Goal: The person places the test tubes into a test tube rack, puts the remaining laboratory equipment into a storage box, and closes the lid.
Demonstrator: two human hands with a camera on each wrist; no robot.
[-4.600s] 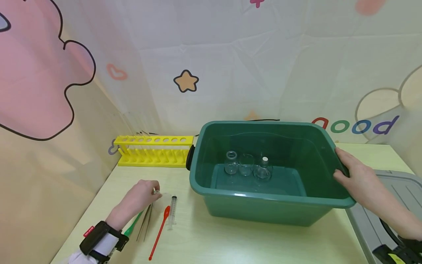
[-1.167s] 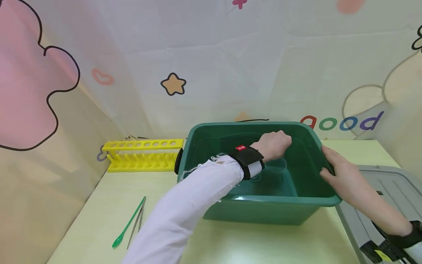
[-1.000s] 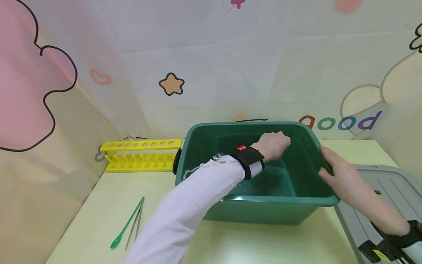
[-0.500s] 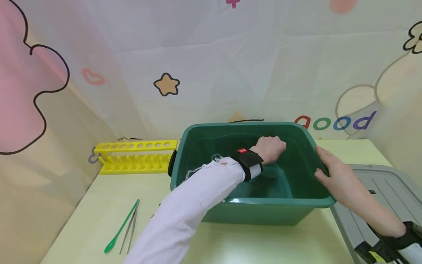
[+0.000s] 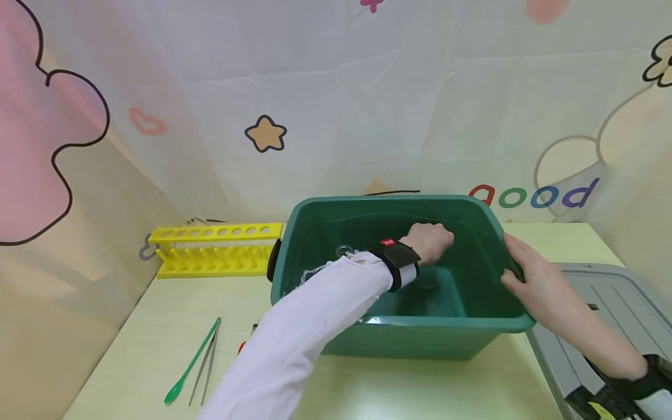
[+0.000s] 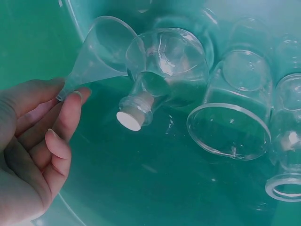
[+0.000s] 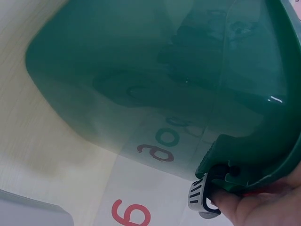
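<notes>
My left hand [image 5: 429,242] reaches down inside the green plastic tub [image 5: 404,339]. In the left wrist view its thumb and fingers pinch the narrow stem of a clear funnel [image 6: 101,52], whose wide mouth points away. Beside the funnel lies a round flask [image 6: 171,70] with a white stopper. Further right come a glass beaker [image 6: 230,127] and a clear bottle [image 6: 288,141], partly cut off by the frame edge. My right hand [image 5: 546,280] grips the tub's right rim, by the handle latch [image 7: 197,195]; some of its fingers are hidden.
A yellow test tube rack [image 5: 212,265] stands left of the tub. A green spoon [image 5: 181,382] and metal tweezers [image 5: 209,364] lie at the front left. My left sleeve [image 5: 294,344] covers most of a red item. A grey lid [image 5: 593,291] lies at right.
The left hand has gone from the table by the tweezers into the tub, lately sinking slightly. The sleeve now hides the syringe and most of the red spoon. The right hand keeps its grip.
</notes>
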